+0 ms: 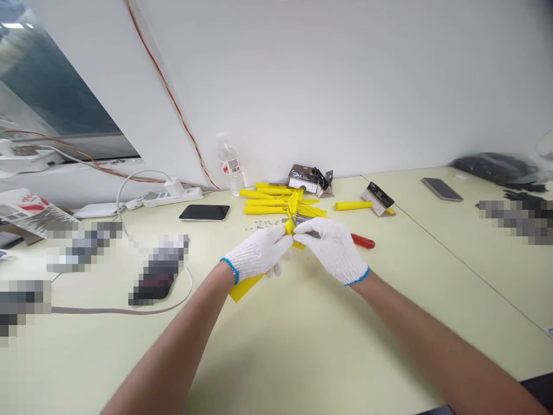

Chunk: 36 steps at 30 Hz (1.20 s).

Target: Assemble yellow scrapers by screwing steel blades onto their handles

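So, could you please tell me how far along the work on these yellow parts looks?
Nothing clearly looks finished yet. In hand: a yellow plastic part, gripped by the gloved left hand and right hand. Left: the pile of yellow bars, a separate yellow bar, and the scattered small metal pieces.

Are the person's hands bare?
No, the left hand and right hand both wear white knit gloves.

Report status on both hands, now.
Left hand gripping yellow plastic part. Right hand at small metal piece on it. Red-handled tool just past right hand; small metal bits scattered beyond.
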Each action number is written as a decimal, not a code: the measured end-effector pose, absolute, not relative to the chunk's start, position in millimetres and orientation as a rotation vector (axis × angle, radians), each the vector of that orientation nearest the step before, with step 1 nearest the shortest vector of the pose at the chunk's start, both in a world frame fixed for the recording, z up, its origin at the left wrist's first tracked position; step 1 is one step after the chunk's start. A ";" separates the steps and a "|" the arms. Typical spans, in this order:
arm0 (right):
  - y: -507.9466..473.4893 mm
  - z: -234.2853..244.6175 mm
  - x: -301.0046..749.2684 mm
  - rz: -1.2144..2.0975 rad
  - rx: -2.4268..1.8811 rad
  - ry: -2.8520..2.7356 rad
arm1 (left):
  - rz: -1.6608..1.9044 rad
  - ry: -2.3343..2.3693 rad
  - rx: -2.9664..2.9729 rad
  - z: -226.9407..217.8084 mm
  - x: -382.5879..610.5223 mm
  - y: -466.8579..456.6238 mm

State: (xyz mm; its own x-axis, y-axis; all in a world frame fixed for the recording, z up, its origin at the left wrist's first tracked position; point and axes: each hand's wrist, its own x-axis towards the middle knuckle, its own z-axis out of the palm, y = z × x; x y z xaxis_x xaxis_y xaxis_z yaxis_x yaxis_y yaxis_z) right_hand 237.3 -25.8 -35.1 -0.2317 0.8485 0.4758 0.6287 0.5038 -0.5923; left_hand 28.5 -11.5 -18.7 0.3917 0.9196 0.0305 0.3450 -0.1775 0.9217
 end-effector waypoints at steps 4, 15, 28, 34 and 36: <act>-25.5 -35.1 237.5 0.491 -1.288 -1.911 | 0.576 1.164 1.798 -14.3 30.7 -13.9; -23.8 -41.6 233.7 0.589 -1.329 -1.841 | 0.369 1.207 1.895 -4.4 35.1 -16.8; -21.9 -37.8 236.1 0.732 -1.348 -1.836 | 0.330 1.156 1.913 0.6 34.3 -22.7; -20.5 -36.9 236.9 0.795 -1.360 -1.827 | 0.325 1.153 1.912 5.6 34.7 -24.6; -21.5 -36.7 236.3 0.798 -1.367 -1.820 | 0.349 1.175 1.908 5.9 34.6 -25.2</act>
